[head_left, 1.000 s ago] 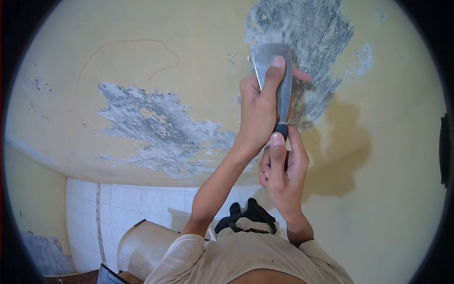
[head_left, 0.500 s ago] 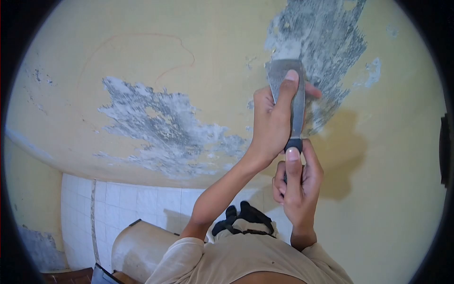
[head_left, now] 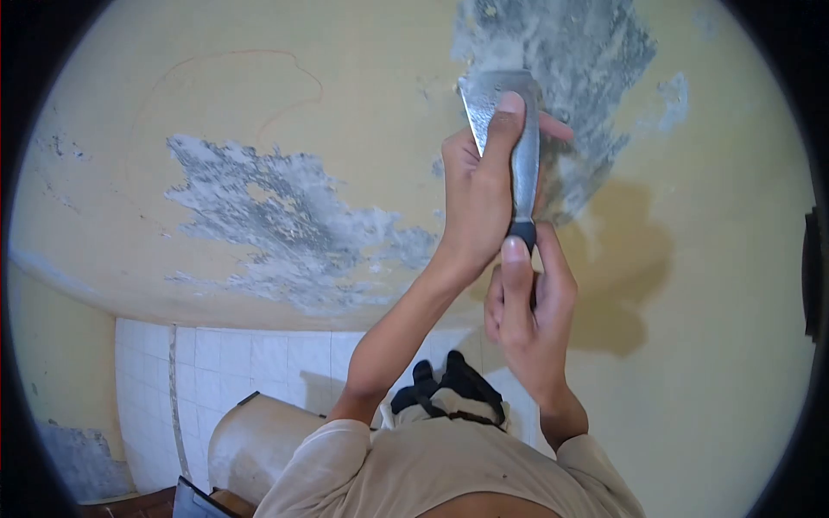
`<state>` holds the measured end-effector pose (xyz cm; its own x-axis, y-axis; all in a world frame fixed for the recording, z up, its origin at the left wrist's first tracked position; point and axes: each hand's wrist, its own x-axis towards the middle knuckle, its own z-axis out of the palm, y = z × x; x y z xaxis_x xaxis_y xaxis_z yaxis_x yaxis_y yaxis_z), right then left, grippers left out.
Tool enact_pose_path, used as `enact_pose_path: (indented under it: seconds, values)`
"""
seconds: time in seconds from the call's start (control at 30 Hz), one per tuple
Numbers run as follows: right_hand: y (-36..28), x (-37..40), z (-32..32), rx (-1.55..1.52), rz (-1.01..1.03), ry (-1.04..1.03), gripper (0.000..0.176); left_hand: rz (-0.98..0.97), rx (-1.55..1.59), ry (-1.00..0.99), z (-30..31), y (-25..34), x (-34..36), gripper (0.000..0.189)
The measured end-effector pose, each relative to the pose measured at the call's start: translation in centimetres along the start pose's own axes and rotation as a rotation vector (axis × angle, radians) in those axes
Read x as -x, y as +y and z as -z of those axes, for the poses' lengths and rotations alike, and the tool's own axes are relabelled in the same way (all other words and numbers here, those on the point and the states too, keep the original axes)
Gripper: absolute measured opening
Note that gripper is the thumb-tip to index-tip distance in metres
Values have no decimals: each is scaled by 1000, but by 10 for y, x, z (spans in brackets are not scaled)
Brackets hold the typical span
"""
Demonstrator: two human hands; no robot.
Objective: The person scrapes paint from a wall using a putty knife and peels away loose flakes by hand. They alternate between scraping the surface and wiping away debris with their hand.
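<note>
A yellow wall [head_left: 371,95] is filling most of the view, and 2 large grey patches of stripped paint are showing on it: a left patch [head_left: 276,203] and an upper right patch [head_left: 596,65]. A thin reddish line [head_left: 285,52] is curving above the left patch. White floor tiles [head_left: 281,354] are lying below, where a beige object [head_left: 259,440] with a curved edge is standing, its kind being hard to tell. A shadow [head_left: 622,285] is falling on the wall right of the hands.

The metal scraper [head_left: 524,164] is sitting in front of the lower part of the upper right patch, partly blocking it; whether its edge is touching the wall is unclear. Its broad blade end is pointing up and away from the person, its long axis running nearly upright and leaning slightly left at the top. The left hand [head_left: 479,190] is gripping the blade, thumb in front and fingers behind. The right hand [head_left: 534,302] is clasping the dark handle [head_left: 522,231], hiding most of it.
</note>
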<state>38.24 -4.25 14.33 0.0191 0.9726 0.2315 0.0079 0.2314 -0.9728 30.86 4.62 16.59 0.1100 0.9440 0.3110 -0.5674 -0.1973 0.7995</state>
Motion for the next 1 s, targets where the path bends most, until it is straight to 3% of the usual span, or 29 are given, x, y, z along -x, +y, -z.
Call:
enact_pose_path:
  seconds: [0.07,0.13,0.3,0.4,0.47,0.53,0.67,0.83,0.87,0.93,1.0]
  values:
    - [6,-1,6,8,-33,-10,21,-56,-47,83,0,-14,3,56]
    - [6,-10,1,32,98,28,20,-71,-35,43,-3,-1,-7,57]
    - [7,-2,10,7,-33,-3,23,-121,-82,88,-6,-6,-3,55]
    - [1,-25,-2,1,146,27,26,-154,-140,126,-9,10,-11,55]
    - [-6,-19,4,44,108,-38,27,-141,-111,106,-13,23,-11,56]
    - [8,-7,16,54,22,-19,25,-123,-157,178,-9,-10,-4,54]
    - [0,-12,13,-7,70,-76,24,-115,-97,114,-12,8,-7,54]
    - [-1,-15,34,0,5,-140,24,-169,-135,190,-23,-5,-8,51]
    - [-1,-23,30,-12,16,-147,24,-181,-148,189,-19,-3,-15,51]
    - [-4,-37,19,54,254,-144,23,-247,-201,218,-24,22,-16,52]
    - [-12,-30,25,42,180,-177,24,-250,-141,165,-23,18,-14,53]
